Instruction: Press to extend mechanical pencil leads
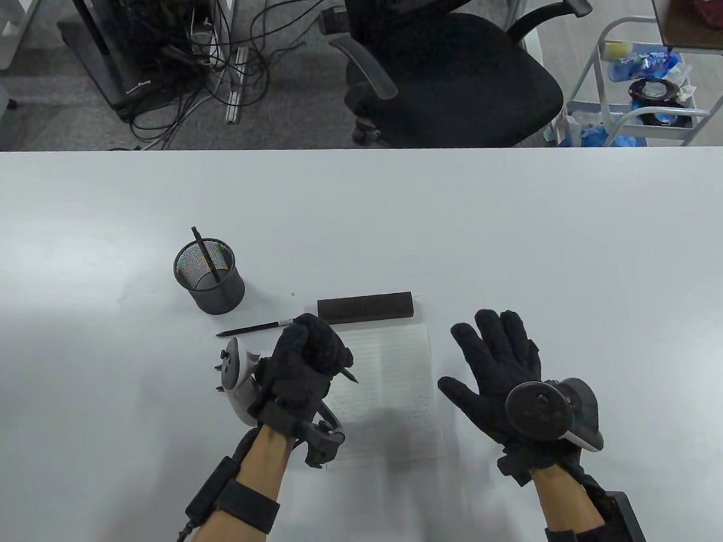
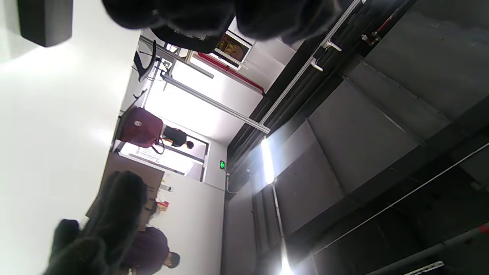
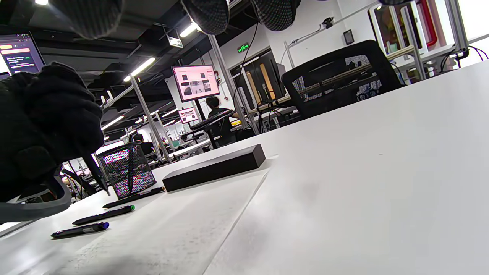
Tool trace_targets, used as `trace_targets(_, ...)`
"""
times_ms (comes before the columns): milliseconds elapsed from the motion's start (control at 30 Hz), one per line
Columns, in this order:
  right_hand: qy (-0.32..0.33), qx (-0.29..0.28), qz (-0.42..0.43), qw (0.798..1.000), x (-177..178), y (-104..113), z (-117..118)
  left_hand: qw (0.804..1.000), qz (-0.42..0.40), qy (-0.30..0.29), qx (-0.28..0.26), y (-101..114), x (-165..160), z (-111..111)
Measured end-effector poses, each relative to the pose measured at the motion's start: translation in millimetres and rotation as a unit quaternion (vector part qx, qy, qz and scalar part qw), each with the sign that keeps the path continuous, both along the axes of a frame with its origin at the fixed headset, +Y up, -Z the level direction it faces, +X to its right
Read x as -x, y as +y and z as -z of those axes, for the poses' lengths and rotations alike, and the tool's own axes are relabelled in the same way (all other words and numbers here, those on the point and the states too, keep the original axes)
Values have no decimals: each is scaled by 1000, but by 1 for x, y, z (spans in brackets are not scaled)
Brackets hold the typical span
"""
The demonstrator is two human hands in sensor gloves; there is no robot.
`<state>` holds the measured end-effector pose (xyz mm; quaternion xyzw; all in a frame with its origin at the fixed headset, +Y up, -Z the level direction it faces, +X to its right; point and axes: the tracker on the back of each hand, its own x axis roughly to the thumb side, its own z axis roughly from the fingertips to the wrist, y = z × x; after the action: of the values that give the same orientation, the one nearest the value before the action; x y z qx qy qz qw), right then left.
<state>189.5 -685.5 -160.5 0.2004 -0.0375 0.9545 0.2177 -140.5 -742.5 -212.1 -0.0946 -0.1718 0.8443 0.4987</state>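
Observation:
My left hand [image 1: 310, 351] is closed in a fist around a black mechanical pencil [image 1: 350, 376]. Its tip sticks out to the right, just over the lined paper sheet [image 1: 394, 370]. In the right wrist view the fist [image 3: 42, 126] holds the pencil [image 3: 95, 172] tip down. My right hand [image 1: 492, 352] is open with fingers spread and holds nothing, to the right of the paper. A second black pencil [image 1: 254, 328] lies on the table just behind my left hand. Another pencil [image 1: 204, 253] stands in the mesh cup [image 1: 210, 277].
A dark oblong box [image 1: 366, 307] lies at the paper's far edge; it also shows in the right wrist view [image 3: 214, 168]. Two more pens, green-capped [image 3: 103, 214] and blue-capped [image 3: 80, 229], lie near the mesh cup [image 3: 126, 170]. An office chair [image 1: 449, 66] stands beyond the table.

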Motion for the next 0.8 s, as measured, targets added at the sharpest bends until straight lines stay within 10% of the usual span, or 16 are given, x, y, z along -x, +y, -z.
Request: trace_targets(800, 5, -7, 4, 1000, 0, 0, -2, 997, 75, -19, -1, -10, -14, -3)
